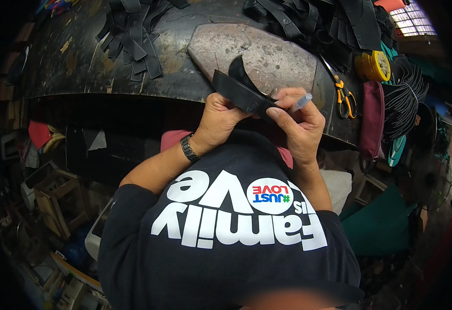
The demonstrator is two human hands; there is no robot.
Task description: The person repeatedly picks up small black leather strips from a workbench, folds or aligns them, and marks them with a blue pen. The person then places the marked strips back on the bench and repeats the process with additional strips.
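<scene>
A black strap [236, 94], wide and flat with faint pale marks on it, is held in front of my chest at the table's near edge. One end of black material [239, 70] curls up behind it; whether this is the same strap or a second piece I cannot tell. My left hand [216, 121] is closed on the strap's lower edge, thumb against it. My right hand [302, 124] pinches the other end between thumb and fingers. A pen with a clear, bluish tip or cap [302, 102] sticks out from between the right fingers.
On the dark worn table [81, 72] lies a reddish-brown slab [257, 49]. Cut black strips [133, 41] are heaped at far left, more [308, 20] at far right. Orange-handled scissors [345, 99], a yellow tub [372, 65], a maroon pouch [372, 119] and black cords [404, 103] lie rightward.
</scene>
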